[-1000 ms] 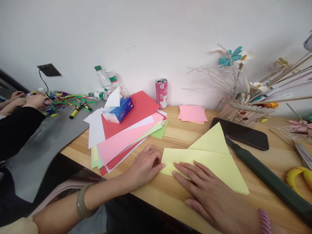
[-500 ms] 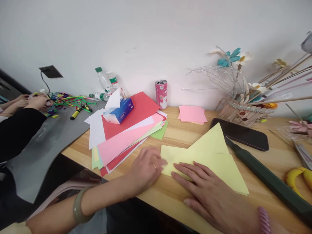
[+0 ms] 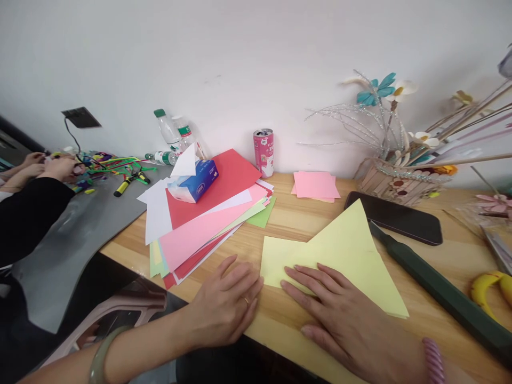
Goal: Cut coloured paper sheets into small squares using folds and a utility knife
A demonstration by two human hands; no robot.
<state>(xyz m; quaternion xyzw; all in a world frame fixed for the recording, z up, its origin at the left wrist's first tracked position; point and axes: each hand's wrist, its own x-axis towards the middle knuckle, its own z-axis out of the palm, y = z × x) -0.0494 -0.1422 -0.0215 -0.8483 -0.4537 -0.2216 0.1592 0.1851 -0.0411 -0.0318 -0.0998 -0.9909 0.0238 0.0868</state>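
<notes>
A folded sheet of yellow paper (image 3: 340,245) lies on the wooden table, with a wide pointed part at the right and a narrower strip at the left. My right hand (image 3: 340,314) rests flat on its lower part, fingers stretched out, a purple coil band on the wrist. Just left of the strip, my left hand (image 3: 228,301) lies by the table's front edge with loosely bent fingers and nothing visible in it. Its fingertips are close to the paper's left edge; whether they touch it I cannot tell. A ring and a green bangle are on this arm.
Coloured sheets (image 3: 204,229) and a blue tissue pack (image 3: 196,181) lie left. Behind stand a pink can (image 3: 264,153) and pink paper squares (image 3: 316,185). Right are a phone (image 3: 394,218), a dark green tool (image 3: 436,288), a banana (image 3: 482,293) and a flower basket (image 3: 396,184). Another person's hands (image 3: 60,166) work far left.
My left hand has moved left and slightly down, off the left end of the yellow paper. My right hand has stayed in place on the paper.
</notes>
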